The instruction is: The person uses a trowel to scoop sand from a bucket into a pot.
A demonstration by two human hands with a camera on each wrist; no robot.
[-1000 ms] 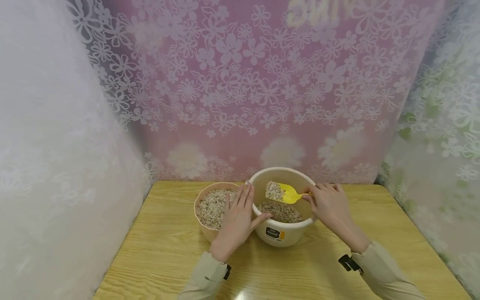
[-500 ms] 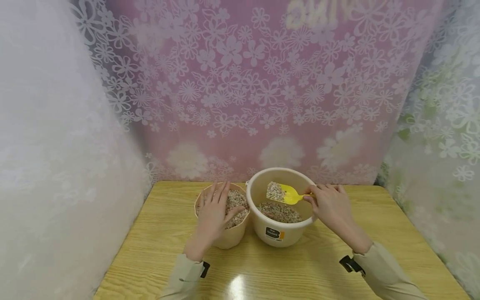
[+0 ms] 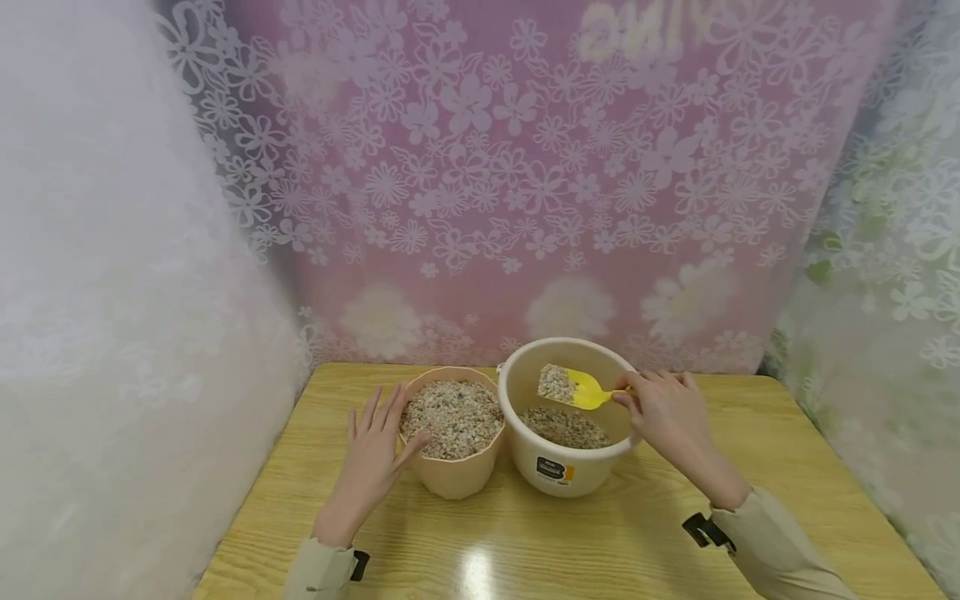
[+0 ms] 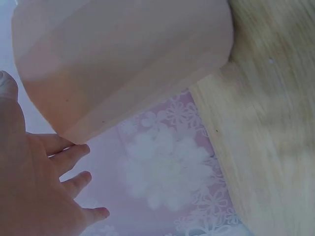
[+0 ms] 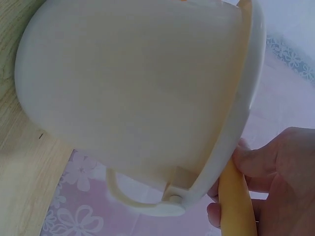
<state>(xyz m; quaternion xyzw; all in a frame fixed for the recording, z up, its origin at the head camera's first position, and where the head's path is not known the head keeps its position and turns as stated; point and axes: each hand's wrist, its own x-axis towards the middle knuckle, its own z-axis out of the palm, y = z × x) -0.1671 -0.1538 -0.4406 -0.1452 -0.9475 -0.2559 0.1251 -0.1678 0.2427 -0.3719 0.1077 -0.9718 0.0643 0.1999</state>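
Observation:
My right hand (image 3: 667, 417) grips the handle of a yellow scoop (image 3: 589, 389) at the right rim of a cream bucket (image 3: 525, 462). Pale gravel-like grains (image 3: 557, 383) fill the scoop's blade, held over the bucket. Darker mixed grains (image 3: 566, 428) lie inside the bucket. Left of it, touching or nearly so, stands a peach pot (image 3: 459, 480) heaped with similar grains (image 3: 453, 417). My left hand (image 3: 366, 467) is at the pot's left side, fingers spread and extended, thumb over the rim. The left wrist view shows its straight fingers (image 4: 71, 157) beside the pot's rim.
Both containers stand on a wood-grain table (image 3: 420, 550) near its back edge. Behind rises a pink flowered curtain (image 3: 480, 208), with pale curtains (image 3: 135, 292) at both sides. A bucket handle (image 5: 133, 201) hangs at the bucket's side in the right wrist view.
My left hand has moved left from the bucket's rim, across the pot's top, to the pot's left side. The right hand and the loaded scoop have stayed nearly still.

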